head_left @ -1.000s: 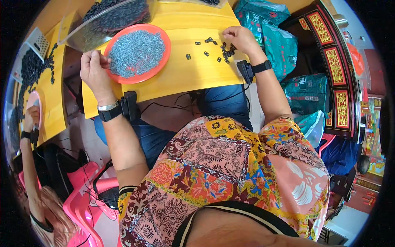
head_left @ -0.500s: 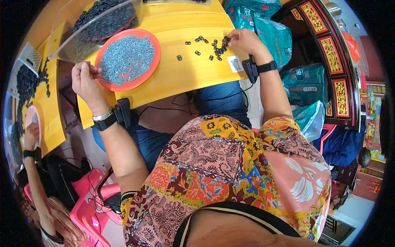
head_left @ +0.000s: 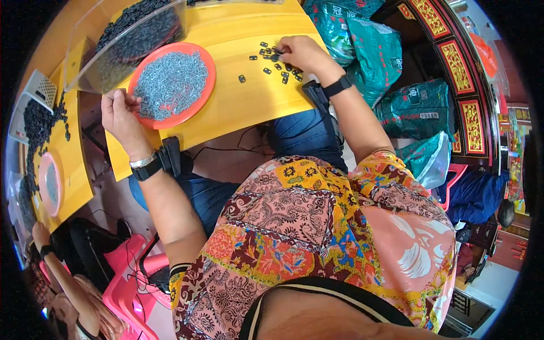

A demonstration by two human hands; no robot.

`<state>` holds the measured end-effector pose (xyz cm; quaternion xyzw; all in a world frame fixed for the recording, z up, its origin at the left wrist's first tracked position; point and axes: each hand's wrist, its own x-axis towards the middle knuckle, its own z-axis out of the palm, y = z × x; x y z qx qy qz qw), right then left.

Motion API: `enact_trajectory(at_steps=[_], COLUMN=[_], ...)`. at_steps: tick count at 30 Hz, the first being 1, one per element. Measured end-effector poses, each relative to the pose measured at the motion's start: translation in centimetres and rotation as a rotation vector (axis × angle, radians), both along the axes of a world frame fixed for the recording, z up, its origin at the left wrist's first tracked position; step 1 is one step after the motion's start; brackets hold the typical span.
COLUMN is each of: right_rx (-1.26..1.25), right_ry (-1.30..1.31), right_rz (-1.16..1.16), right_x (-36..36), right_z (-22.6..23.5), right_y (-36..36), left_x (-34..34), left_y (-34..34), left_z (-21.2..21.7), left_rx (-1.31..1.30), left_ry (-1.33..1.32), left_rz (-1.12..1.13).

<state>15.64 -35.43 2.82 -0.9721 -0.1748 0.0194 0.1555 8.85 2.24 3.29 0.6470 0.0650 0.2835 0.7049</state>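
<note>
A red plate [head_left: 211,71] on the yellow table holds a heap of small grey screws [head_left: 170,85]. My left hand [head_left: 120,116] is at the plate's left rim, thumb and fingers pinched together over the edge. Whatever it may hold is too small to make out. To the right of the plate lie several loose black plastic pieces [head_left: 267,71], small and oblong with holes. Over the far part of this group, my right hand [head_left: 306,54] has its fingertips closed on a black piece [head_left: 276,58], partly hidden by the fingers.
Behind the plate stands a clear bin [head_left: 136,42] heaped with black pieces. Green bags [head_left: 374,54] are stacked right of the table. At far left, a co-worker's hand [head_left: 41,235] is near a pink plate [head_left: 51,184] and a spilled pile of black pieces [head_left: 39,122].
My right hand has moved left from the right end of the black pieces to those further in. My left hand stays at the plate rim. The co-worker's hand has drawn back from the pink plate.
</note>
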Motion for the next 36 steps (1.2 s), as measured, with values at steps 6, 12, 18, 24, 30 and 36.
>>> enact_trajectory(at_steps=[6, 12, 18, 24, 30, 36], right_rx=[0.179, -0.168, -0.139, 0.139, 0.166, 0.095], right_ry=[0.073, -0.178, -0.058, 0.041, -0.042, -0.025], right_rz=[-0.127, -0.285, -0.261, -0.026, 0.223, 0.179], right_x=[0.1, 1.8, 1.3, 0.2, -3.4, -3.6], right_z=[0.9, 0.6, -0.8, 0.1, 1.7, -0.3], right_y=[1.0, -5.4, -3.7, 1.3, 6.3, 8.7], left_x=[-0.5, -0.6, -0.3, -0.3, -0.6, -0.6], left_y=[0.0, 0.4, 0.4, 0.3, 0.0, -0.6], left_z=[0.3, 0.3, -0.4, -0.7, 0.0, 0.2], left_rx=[-0.031, -0.047, -0.016, -0.024, -0.011, 0.010], left_ry=[-0.009, 0.012, 0.024, 0.021, 0.035, 0.015], left_rz=[0.020, 0.016, 0.007, 0.000, 0.015, 0.012])
